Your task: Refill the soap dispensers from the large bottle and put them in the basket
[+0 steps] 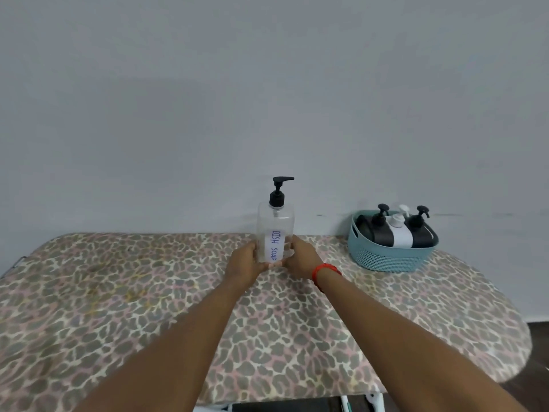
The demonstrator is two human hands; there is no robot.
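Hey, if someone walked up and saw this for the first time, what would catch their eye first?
Probably the clear pump bottle labelled DISH SOAP, standing upright mid-table and held near its base by the left hand and right hand. Next, the leopard-print table cover. Then the teal basket at the back right, holding black and white dispensers.
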